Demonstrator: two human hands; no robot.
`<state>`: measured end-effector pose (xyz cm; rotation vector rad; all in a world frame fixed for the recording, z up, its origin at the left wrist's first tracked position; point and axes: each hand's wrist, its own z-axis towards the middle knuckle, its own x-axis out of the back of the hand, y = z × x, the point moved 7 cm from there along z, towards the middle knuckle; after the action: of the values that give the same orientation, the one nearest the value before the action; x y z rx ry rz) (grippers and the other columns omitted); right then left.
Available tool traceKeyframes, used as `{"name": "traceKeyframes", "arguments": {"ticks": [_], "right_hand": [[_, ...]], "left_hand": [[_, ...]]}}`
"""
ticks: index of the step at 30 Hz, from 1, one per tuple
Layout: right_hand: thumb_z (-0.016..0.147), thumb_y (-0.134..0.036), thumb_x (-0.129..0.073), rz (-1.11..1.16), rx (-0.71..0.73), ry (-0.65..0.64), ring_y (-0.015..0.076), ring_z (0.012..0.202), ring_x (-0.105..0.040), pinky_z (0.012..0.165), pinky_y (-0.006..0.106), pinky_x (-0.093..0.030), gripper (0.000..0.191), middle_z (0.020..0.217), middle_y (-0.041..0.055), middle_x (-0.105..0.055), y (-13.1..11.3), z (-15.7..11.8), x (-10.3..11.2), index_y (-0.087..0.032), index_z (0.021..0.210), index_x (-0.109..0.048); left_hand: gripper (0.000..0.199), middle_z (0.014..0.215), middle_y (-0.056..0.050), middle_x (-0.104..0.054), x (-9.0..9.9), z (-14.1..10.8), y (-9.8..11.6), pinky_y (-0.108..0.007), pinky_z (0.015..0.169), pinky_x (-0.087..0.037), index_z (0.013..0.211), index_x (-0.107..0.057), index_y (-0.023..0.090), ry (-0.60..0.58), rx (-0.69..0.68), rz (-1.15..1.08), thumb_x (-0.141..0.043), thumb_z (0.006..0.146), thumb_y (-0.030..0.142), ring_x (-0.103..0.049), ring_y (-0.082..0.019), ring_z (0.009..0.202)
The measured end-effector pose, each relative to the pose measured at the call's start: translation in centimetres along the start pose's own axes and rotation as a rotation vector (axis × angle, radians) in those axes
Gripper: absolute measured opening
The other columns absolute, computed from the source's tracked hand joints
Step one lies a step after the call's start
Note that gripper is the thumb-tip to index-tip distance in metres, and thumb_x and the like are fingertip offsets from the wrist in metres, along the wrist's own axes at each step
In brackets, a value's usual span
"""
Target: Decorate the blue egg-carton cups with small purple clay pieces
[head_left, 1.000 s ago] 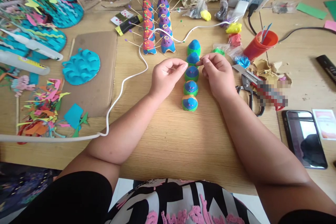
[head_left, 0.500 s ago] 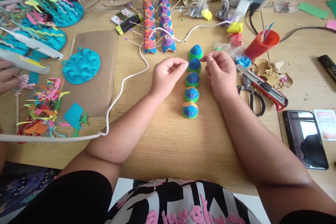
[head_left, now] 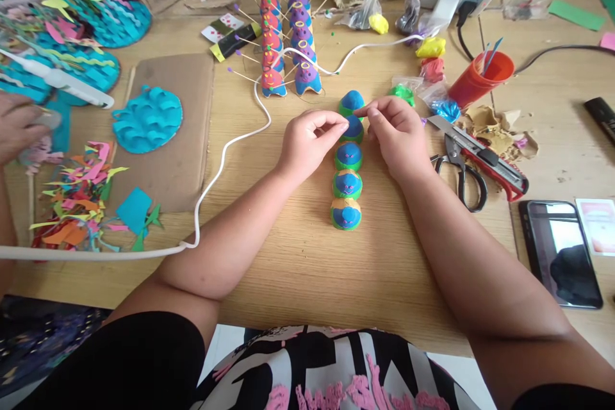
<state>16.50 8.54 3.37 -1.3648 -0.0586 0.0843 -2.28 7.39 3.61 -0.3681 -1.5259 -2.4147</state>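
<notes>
A row of joined domes [head_left: 346, 186], blue on top with green rims, runs away from me on the table. Small pink marks, some forming faces, are on the nearer domes, and orange shows on the nearest two. My left hand [head_left: 312, 144] pinches thumb and forefinger together at the left side of the second-farthest dome [head_left: 353, 126]. From the right, my right hand [head_left: 398, 134] reaches to the farthest dome [head_left: 352, 101] with its forefinger, thumb close against it and other fingers curled. Anything between the fingertips of either hand is too small to make out.
Red [head_left: 272, 51] and purple [head_left: 303, 45] dome rows with pin-like sticks stand behind. A white cord [head_left: 225, 160] crosses at left. To the right lie scissors [head_left: 461, 173], a box cutter [head_left: 485, 157], an orange cup [head_left: 480, 80] and a phone [head_left: 561, 253]. Another person's hand [head_left: 19, 125] works at left.
The dome row has shifted slightly toward me and left, its near end most. My hands have moved a little with it. The other person's white bottle has gone from its earlier place.
</notes>
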Motion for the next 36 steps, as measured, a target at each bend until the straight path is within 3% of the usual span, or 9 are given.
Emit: {"name": "traceKeyframes", "arguments": {"ticks": [18, 29, 36], "right_hand": [[0.096, -0.079, -0.074, -0.089, 0.042, -0.009, 0.0159, 0.081, -0.067, 0.072, 0.032, -0.062, 0.053, 0.094, 0.0022, -0.075, 0.7, 0.1, 0.2, -0.026, 0.099, -0.073], [0.095, -0.077, -0.078, -0.064, 0.04, -0.003, 0.0147, 0.076, -0.061, 0.069, 0.032, -0.057, 0.051, 0.096, 0.0024, -0.076, 0.5, 0.1, 0.1, -0.026, 0.096, -0.074], [0.095, -0.077, -0.077, -0.051, 0.026, -0.005, 0.0135, 0.074, -0.059, 0.067, 0.03, -0.055, 0.051, 0.093, 0.0013, -0.074, 0.5, 0.1, 0.0, -0.026, 0.095, -0.073]], "left_hand": [[0.006, 0.1, -0.001, -0.088, 0.0, -0.2, 0.7, -0.026, 0.084, -0.064, 0.099, -0.085, 0.022, -0.003, -0.076, 0.09, -0.08, 0.099, 0.018, -0.079, -0.014, 0.088], [0.004, 0.098, -0.002, -0.086, -0.1, -0.1, 0.3, -0.026, 0.085, -0.065, 0.1, -0.083, 0.021, -0.02, -0.01, 0.033, -0.081, 0.1, 0.024, -0.077, -0.014, 0.086], [0.017, 0.099, -0.002, -0.084, -0.2, 0.2, -0.8, -0.027, 0.085, -0.066, 0.103, -0.081, 0.022, -0.034, 0.036, -0.082, -0.073, 0.109, 0.036, -0.078, -0.014, 0.089]]}}
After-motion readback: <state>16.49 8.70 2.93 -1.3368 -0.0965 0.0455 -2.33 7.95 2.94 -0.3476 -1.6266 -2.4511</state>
